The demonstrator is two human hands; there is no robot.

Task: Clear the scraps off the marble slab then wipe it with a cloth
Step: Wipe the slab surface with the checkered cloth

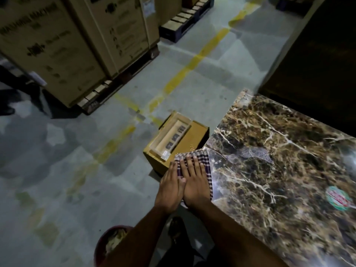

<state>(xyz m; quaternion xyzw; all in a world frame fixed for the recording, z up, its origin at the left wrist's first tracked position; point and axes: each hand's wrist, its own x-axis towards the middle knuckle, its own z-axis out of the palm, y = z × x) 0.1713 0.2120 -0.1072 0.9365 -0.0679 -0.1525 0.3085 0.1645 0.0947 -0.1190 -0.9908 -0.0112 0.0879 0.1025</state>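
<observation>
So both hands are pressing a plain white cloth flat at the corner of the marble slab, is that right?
Not quite: the cloth is checkered, dark and white, not plain white. The head view shows it. The rest holds: the left hand and right hand press it flat at the corner of the marble slab.

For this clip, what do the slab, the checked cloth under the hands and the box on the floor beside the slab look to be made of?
Slab: polished stone, seemingly marble; brown with white veins and glossy reflections. Cloth: woven fabric, probably cotton; dark and white checks, folded layers at its edge, matte. Box: brown cardboard, matte, with a flap open. Both hands, left hand and right hand, lie flat on the cloth.
</observation>
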